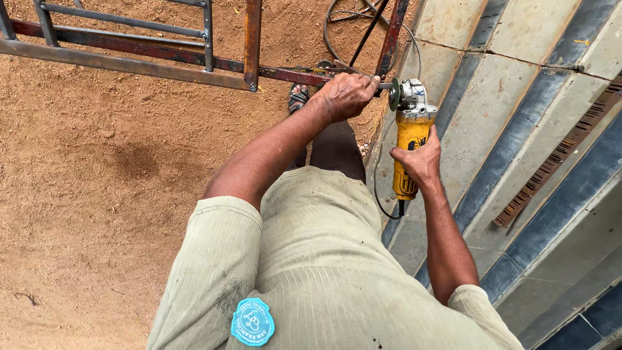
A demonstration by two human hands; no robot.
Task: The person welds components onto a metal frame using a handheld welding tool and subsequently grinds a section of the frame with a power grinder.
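Head view: right hand [420, 162] wrapped tight round body of yellow angle grinder [409, 139], held upright w/ grey gear head up top. Left hand [348, 94] closed on a thin tool at the grinder's disc [394, 94], up by the head; can't tell what kind. Grinder sits between both hands, over edge of grey tiled steps [518, 97]. Black cord [378, 175] loops down from grinder's base. Rusty metal frame [162, 55] lies on red dirt ground [97, 194] just beyond left hand. Sandalled foot [297, 97] below frame.
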